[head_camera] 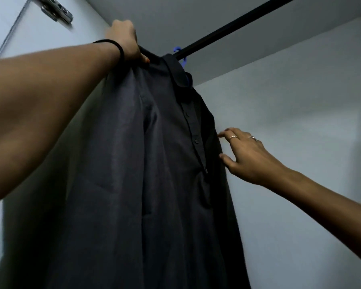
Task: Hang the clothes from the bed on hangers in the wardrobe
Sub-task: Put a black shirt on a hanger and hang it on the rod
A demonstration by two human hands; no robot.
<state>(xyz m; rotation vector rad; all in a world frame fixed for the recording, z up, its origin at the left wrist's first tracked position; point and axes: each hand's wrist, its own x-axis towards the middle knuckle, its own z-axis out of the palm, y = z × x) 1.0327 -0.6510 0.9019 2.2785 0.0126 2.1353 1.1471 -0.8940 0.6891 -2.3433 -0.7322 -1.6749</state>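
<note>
1. A dark button-front shirt (154,163) hangs on a blue hanger (180,57) hooked over the black wardrobe rail (227,28).
2. The left hand (125,41), a black hair tie (115,46) on its wrist, grips the shirt's shoulder.
3. The right hand (248,155), wearing 2 rings, is released, fingertips touching the shirt's right edge.
</note>
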